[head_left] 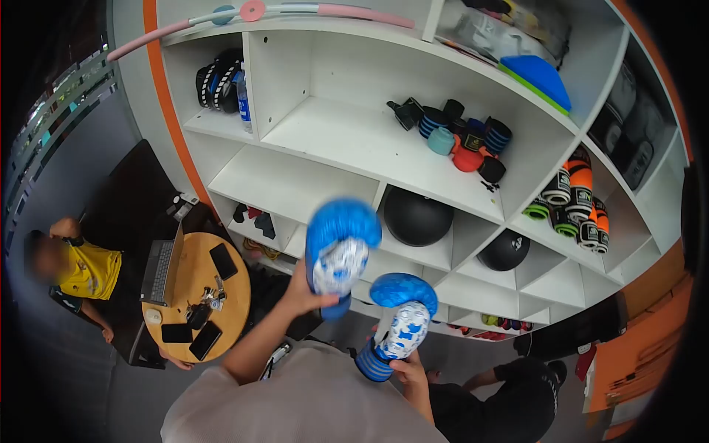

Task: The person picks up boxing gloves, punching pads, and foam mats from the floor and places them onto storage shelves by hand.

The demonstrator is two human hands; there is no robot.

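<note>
My left hand point(301, 294) is closed on the cuff end of a blue boxing glove point(341, 255) with a white patterned panel, raised in front of the shelves and slightly blurred. Lower and to the right, my right hand point(410, 369) grips the striped cuff of a matching blue boxing glove point(408, 321). Both gloves point upward, a small distance apart. Part of each hand is hidden behind its glove.
White shelving point(317, 125) holds hand wraps point(473, 140), a black ball point(419, 215) and orange-black rolls point(580, 192). At left, a person in a yellow shirt point(92, 273) sits by a round table point(236, 295) with a laptop point(162, 266). Another person in black point(509, 402) is at lower right.
</note>
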